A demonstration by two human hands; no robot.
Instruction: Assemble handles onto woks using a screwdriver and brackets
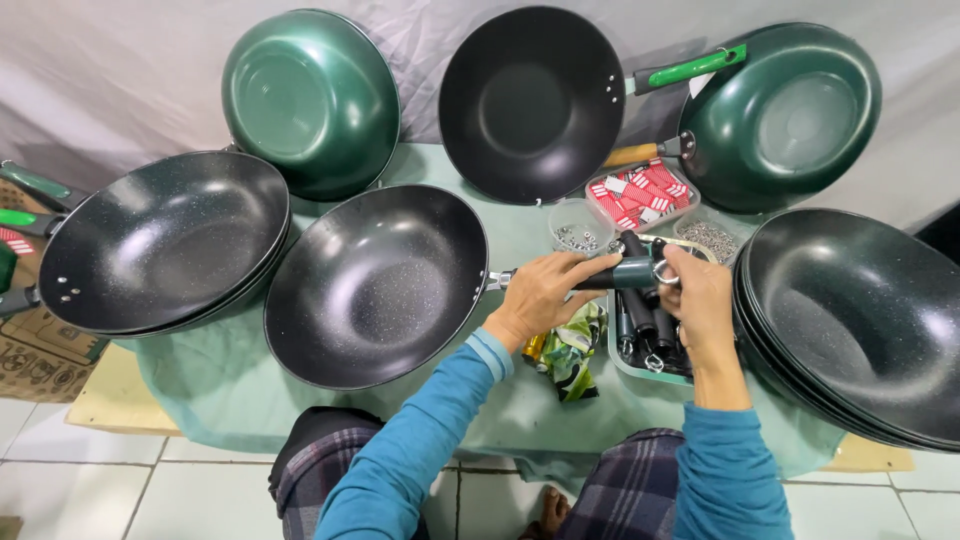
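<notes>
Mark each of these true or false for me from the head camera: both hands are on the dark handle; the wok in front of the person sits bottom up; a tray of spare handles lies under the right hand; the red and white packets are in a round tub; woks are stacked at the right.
1. Both hands are on the dark handle. True: the left hand grips it and the right hand is at its ring end.
2. The wok in front of the person sits bottom up. False: it lies open side up.
3. A tray of spare handles lies under the right hand. True.
4. The red and white packets are in a round tub. False: their container is roughly rectangular.
5. Woks are stacked at the right. True.
</notes>
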